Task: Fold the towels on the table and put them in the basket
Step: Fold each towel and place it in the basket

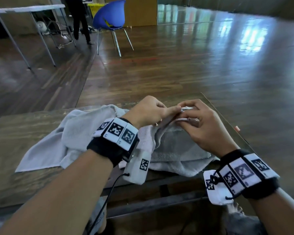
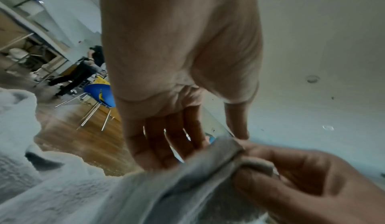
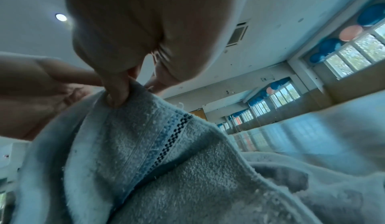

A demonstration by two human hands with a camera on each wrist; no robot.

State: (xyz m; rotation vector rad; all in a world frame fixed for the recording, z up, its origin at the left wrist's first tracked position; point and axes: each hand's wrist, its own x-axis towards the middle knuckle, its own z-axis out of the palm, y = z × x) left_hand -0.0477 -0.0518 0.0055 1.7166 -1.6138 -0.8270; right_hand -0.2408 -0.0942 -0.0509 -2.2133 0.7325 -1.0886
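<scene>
Head view: the fingers (image 1: 175,109) of the left hand (image 1: 147,111) and those of the right hand (image 1: 205,126) were seen pinched on the hemmed edge of a pale grey towel (image 1: 71,133), the two hands almost touching, raised just above the counter (image 1: 10,133). From the right wrist, the right hand's thumb and fingers were seen pressed together on a corner close to a woven blue band (image 3: 164,147); from the left wrist, two layers of hem were seen held together. The rest of the towel was draped, crumpled, over the counter below and to the left. No basket could be identified near the counter. The cloth was judged soft, light and limp, unlikely to slip; it would be best held at corners and hems, where the layers can be matched. A blue chair (image 1: 110,16) was seen standing well apart on the wooden floor.
</scene>
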